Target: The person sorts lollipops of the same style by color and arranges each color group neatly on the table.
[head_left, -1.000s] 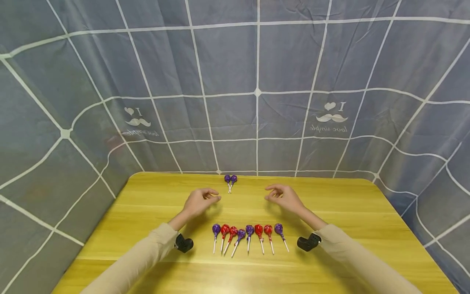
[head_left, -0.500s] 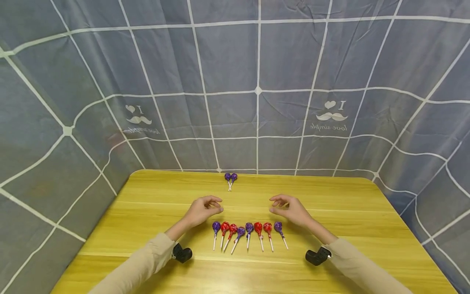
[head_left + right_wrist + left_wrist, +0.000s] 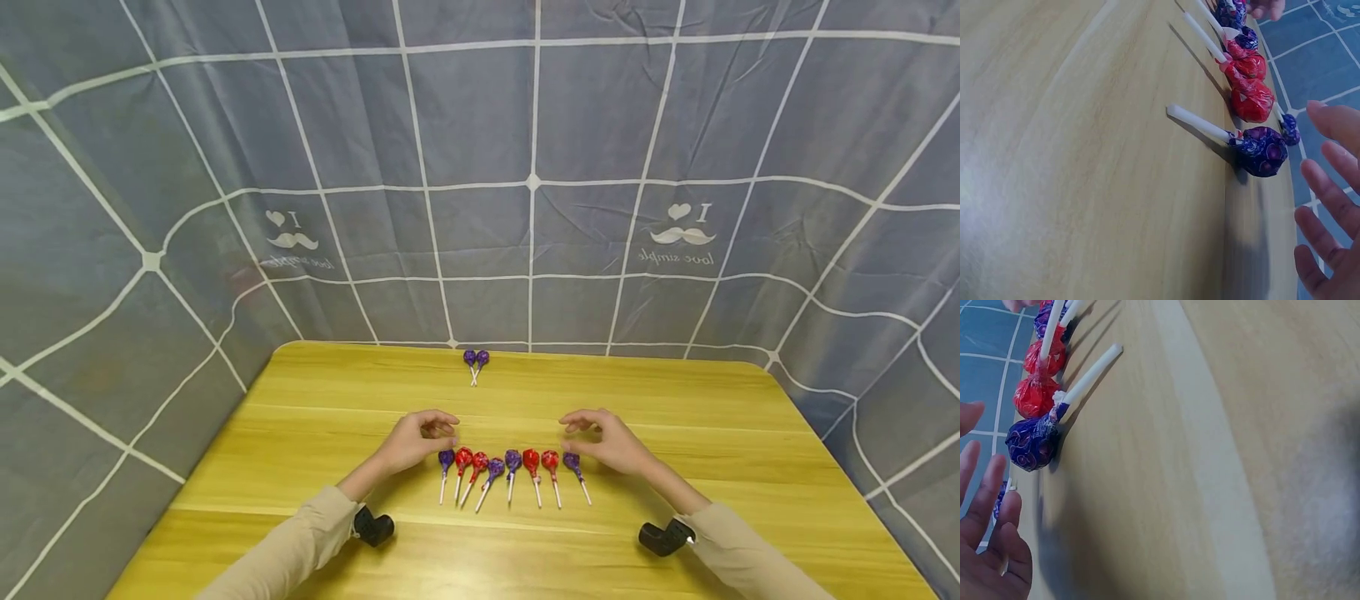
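In the lower centre of the frame, the left grip (image 3: 417,442) and right grip (image 3: 612,443), loosely parted and empty, hovered near opposite ends of eight lined-up round, shiny-wrapped red and purple lollipops (image 3: 496,467).

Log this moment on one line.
left hand: holding nothing | right hand: holding nothing | lollipop row: eight, red and purple, between hands | crossed purple pair: beyond row

I log the left hand (image 3: 416,440) nearer than a second ago, now just beside the leftmost purple lollipop (image 3: 446,460). Right hand (image 3: 611,443) likewise closer, by the rightmost purple lollipop (image 3: 573,462).
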A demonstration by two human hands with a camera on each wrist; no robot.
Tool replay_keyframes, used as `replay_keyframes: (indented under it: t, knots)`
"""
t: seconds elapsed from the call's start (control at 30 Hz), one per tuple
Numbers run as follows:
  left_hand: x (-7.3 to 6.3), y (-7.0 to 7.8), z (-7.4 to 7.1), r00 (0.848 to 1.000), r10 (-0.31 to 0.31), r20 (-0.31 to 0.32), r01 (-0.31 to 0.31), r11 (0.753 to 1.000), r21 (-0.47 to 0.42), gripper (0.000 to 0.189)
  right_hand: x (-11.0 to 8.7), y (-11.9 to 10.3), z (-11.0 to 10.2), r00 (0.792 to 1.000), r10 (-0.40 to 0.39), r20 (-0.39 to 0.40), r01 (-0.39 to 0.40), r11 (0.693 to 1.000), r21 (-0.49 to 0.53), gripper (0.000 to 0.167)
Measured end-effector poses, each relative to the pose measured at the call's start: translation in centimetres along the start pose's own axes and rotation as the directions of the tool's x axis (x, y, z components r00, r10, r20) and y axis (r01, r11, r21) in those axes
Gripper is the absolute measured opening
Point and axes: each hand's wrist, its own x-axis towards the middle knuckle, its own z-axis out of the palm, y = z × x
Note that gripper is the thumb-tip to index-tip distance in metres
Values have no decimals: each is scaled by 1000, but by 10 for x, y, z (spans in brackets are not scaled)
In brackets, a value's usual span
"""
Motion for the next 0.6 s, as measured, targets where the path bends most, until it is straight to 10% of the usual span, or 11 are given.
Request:
replay_keyframes:
  t: [0.6]
  knots:
    - [-1,-3,7,992,-7,126,6,1000,9,38,-3,0,13,990,-99,97,99,995,10,41]
